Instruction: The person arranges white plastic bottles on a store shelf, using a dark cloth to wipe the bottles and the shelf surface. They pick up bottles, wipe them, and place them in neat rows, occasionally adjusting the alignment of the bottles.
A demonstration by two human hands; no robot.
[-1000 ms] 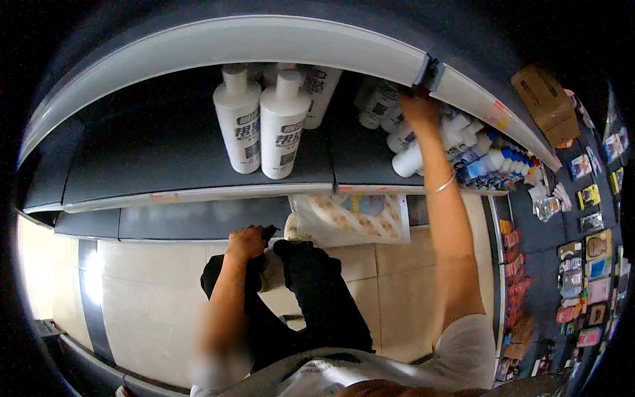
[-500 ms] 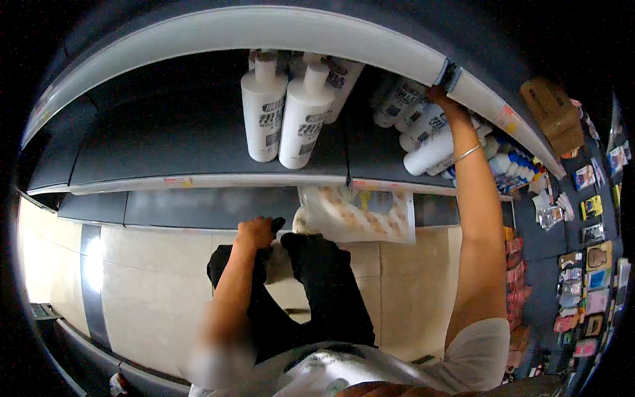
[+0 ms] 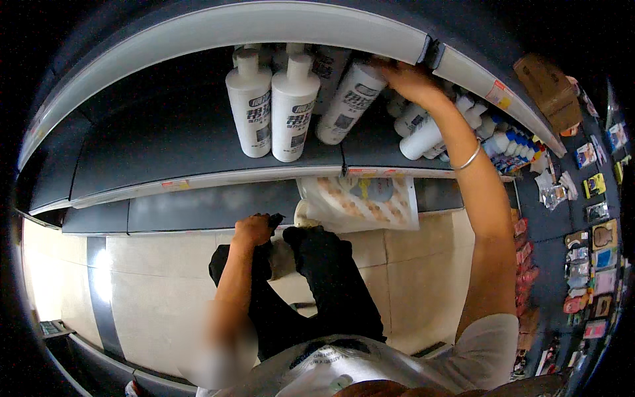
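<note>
My right hand [image 3: 411, 83] reaches in under the upper shelf edge, its fingers closed around the top of a tilted white bottle [image 3: 350, 106]. That bottle leans to the right, its base just above or on the dark shelf; I cannot tell which. To its left stand two upright white bottles, a left one [image 3: 250, 109] and a right one [image 3: 294, 116], with more behind them. Several white bottles [image 3: 420, 137] lie on their sides beneath my right forearm. Low down by my knee, my left hand [image 3: 251, 230] is closed on a small black thing [image 3: 275, 221] I cannot make out.
A pale shelf rim [image 3: 258, 171] runs across the front, and a thick upper rim [image 3: 264, 25] overhangs it. A patterned plastic bag [image 3: 370, 205] lies on the lower ledge. Coloured-cap bottles [image 3: 519, 144], a cardboard box [image 3: 546, 96] and hanging packets are at the right.
My right hand has moved left from above the lying bottles, and a tilted bottle now shows beside the upright ones. The view has shifted slightly. My left hand stays by my knee.
</note>
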